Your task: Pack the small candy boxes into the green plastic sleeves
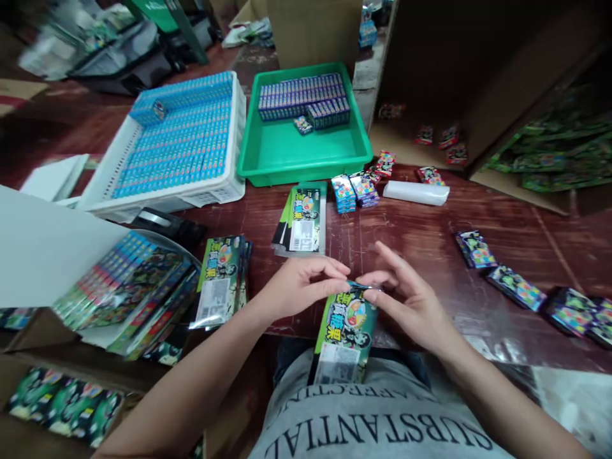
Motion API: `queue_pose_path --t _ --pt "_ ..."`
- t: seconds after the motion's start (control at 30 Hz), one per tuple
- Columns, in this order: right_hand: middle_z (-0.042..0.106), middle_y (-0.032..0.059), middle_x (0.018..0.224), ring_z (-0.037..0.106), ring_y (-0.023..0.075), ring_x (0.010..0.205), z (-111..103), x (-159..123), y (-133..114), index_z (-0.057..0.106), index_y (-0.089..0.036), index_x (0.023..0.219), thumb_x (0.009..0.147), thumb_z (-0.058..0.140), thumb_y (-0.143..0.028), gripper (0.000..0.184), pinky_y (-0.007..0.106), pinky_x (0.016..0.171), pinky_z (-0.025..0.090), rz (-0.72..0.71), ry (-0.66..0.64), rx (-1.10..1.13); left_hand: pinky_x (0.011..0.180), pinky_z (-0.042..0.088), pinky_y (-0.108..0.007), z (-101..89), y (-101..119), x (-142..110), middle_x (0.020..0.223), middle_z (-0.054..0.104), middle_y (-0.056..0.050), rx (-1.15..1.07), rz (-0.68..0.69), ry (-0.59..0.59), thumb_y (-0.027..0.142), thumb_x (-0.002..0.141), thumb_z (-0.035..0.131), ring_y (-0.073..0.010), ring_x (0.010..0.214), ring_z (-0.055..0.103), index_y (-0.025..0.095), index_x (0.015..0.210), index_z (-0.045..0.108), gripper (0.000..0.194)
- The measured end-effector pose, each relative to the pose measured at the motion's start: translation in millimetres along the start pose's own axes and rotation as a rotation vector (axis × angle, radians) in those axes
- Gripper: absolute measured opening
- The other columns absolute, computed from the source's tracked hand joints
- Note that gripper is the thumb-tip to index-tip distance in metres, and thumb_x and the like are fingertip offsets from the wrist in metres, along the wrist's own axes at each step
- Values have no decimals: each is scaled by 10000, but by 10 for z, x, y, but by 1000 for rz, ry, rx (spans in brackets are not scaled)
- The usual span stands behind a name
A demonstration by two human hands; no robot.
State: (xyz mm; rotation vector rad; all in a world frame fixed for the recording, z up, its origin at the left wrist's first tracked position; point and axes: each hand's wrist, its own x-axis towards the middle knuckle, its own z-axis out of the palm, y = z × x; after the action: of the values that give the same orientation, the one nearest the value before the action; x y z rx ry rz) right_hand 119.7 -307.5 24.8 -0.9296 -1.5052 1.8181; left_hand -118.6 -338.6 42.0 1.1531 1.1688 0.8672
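A green and black printed candy pouch (347, 328) hangs over the table's near edge, against the grey shirt. My left hand (313, 284) pinches the left part of its top edge between thumb and fingers. On the right part of that edge, my right hand (406, 299) pinches with thumb and index finger, its other fingers raised. What the pouch holds is hidden. Beyond my hands lies a stack of similar pouches (303, 220). Left of my left forearm is another pile of pouches (222, 277).
A green tray (306, 153) and a white basket (239, 127) hold rows of small boxes. Small blue and purple packs (354, 190) sit before the tray. A white roll (415, 192) lies near an open carton (411, 150). Dark packs (516, 287) line the right side.
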Motion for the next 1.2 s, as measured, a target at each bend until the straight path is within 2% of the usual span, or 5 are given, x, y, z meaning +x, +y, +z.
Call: queue_pose_path --t 0.37,0.5,0.7,0.97,1.2 --pt "693 43 1250 658 224 1147 -115 190 -334 424 -387 1543 887 778 -328 748 451 1053 540 -33 15 -158 926 604 -436 -144 95 -89 1027 811 -69 -38 -131 52 371 807 799 -249 970 756 233 872 797 153" --pt "673 38 1316 601 246 1277 -142 278 -507 708 -333 1237 923 734 -366 317 479 1119 474 -82 108 -147 915 605 -382 -113 93 -165 1035 803 -65 32 -23 85 305 831 779 -218 965 752 224 847 775 83" --pt "713 45 1231 637 237 1217 88 262 -489 775 -262 906 902 758 -287 31 471 1057 478 -55 -121 -357 870 585 -337 -93 -10 -204 976 789 -73 119 11 98 299 880 729 -192 912 734 192 837 746 117" --pt "611 104 1340 547 282 1300 256 241 -308 680 -302 1238 915 738 -299 329 491 1047 481 -259 -1 -727 885 581 -351 -116 21 -301 992 794 -67 96 -3 145 297 886 727 -202 929 741 197 852 761 110" --pt "784 3 1058 720 241 924 469 628 -305 749 -358 1134 1001 624 -344 183 418 831 545 -204 -357 -620 1003 557 -405 -265 84 -780 1162 772 -71 249 -8 395 361 952 655 -223 1075 724 232 1082 747 205"
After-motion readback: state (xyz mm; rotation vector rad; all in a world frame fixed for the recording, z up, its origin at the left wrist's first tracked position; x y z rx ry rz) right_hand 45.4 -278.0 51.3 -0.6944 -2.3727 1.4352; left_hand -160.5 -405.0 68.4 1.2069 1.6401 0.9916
